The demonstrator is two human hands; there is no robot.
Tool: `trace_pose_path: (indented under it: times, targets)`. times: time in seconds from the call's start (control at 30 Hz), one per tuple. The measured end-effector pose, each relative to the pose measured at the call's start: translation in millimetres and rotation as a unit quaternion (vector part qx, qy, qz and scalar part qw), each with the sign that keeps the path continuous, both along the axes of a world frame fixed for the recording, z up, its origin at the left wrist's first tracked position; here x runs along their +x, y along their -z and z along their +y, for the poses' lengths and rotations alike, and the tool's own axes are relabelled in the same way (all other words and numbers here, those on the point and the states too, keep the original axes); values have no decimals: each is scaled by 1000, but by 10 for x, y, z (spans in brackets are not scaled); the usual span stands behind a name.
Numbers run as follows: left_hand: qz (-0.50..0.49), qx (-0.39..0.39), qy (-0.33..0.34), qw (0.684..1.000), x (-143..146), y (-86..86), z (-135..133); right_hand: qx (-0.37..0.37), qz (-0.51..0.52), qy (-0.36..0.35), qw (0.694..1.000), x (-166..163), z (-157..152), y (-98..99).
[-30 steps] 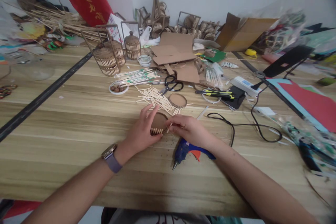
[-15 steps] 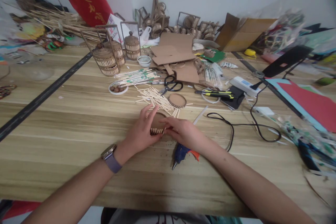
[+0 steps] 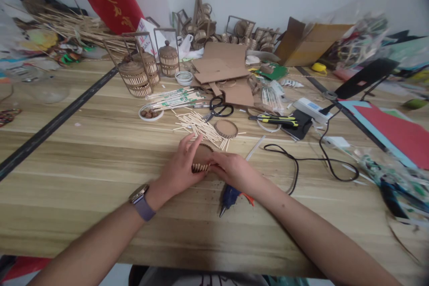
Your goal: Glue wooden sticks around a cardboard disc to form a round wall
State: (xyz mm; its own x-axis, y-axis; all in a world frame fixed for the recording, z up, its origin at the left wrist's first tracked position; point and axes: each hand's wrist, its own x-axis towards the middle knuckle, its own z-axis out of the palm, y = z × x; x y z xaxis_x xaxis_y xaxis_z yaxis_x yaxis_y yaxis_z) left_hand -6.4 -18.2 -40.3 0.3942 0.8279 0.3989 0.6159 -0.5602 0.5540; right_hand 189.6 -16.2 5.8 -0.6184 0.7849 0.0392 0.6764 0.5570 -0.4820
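My left hand (image 3: 181, 167) grips a round cardboard disc (image 3: 202, 153) with short wooden sticks (image 3: 200, 167) glued along its near rim, thumb and fingers curled round its left side. My right hand (image 3: 233, 170) presses against the disc's right edge with fingers closed on the sticks there. A blue glue gun (image 3: 229, 197) lies on the wooden table (image 3: 100, 161) just under my right wrist. A loose pile of cut sticks (image 3: 197, 126) and a second ringed disc (image 3: 226, 128) lie just beyond my hands.
Black scissors (image 3: 219, 108), a yellow-handled knife (image 3: 276, 120), a small dish (image 3: 150, 113), cardboard pieces (image 3: 228, 71) and finished stick baskets (image 3: 137, 76) crowd the back. A black cable (image 3: 311, 161) loops to the right. Coloured paper (image 3: 395, 129) lies far right.
My right hand has slid left, from holding a stick beside the disc to pressing against the disc's right rim. The left hand has stayed put.
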Motion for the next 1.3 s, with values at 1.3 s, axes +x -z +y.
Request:
trace_pose_path:
  times: [1.3]
  targets:
    - [30, -10, -40, 999, 17, -32, -39, -117, -129, 35, 984, 920, -185, -402]
